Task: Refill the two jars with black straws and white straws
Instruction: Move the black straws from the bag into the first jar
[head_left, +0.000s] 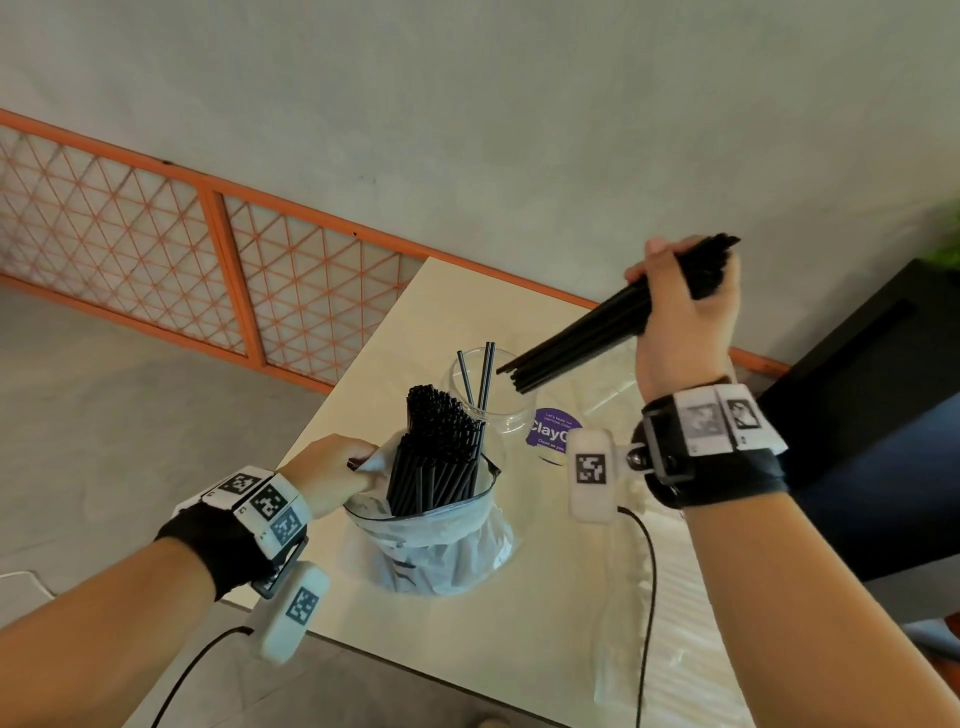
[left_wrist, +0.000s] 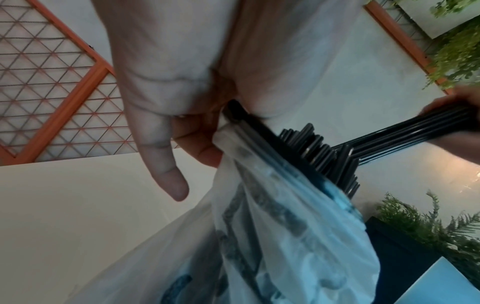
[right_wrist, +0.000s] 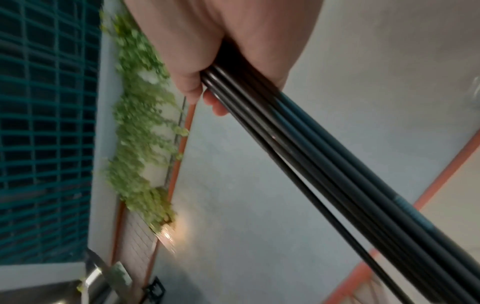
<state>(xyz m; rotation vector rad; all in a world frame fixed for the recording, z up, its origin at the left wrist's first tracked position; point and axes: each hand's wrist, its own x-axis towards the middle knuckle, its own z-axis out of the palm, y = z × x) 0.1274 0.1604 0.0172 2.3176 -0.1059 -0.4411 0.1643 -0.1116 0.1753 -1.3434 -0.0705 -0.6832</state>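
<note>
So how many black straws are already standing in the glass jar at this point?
3. In the glass jar, one black straw leans at the left, and two stand side by side just right of it. Others could be hidden behind the bagged straws in front.

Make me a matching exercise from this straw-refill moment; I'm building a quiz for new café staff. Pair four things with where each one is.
Things:
1. bundle of loose black straws
2. clear glass jar
3. translucent plastic bag
4. round purple sticker

Places or states:
A. pinched at its rim by the left hand
B. gripped in the right hand, above the table
C. on the cream table, right of the jar
D. standing behind the bag, a few straws inside

Pairs: 1-B, 2-D, 3-A, 4-C
</note>
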